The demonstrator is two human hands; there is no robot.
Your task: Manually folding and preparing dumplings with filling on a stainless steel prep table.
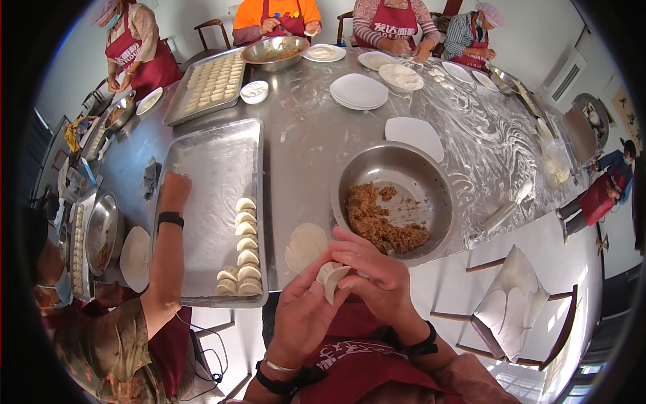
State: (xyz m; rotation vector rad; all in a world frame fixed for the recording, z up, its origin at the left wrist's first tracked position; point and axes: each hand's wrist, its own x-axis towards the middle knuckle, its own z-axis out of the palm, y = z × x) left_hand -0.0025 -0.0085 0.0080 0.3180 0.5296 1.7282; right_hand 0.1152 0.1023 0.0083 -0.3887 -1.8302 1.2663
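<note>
Between both hands, just in front of my apron, is a folded dumpling (331,277) of pale dough. My left hand (303,310) cradles it from the left, fingers curled round it. My right hand (375,273) pinches its edge from the right. Beyond my fingers, several flat round dough wrappers (306,244) lie on the metal table. A large steel bowl (441,202) stands past my right hand, with brown minced filling (380,219) heaped on its left side. To the left, a metal tray (202,195) carries a column of finished dumplings (247,246) along its right side.
At the left, a co-worker's arm (165,262) reaches over the tray's left edge. White plates (359,91) and a square plate (414,137) stand farther back. A fuller dumpling tray (208,84) is at the far left. Co-workers surround the table; a chair (515,303) stands at right.
</note>
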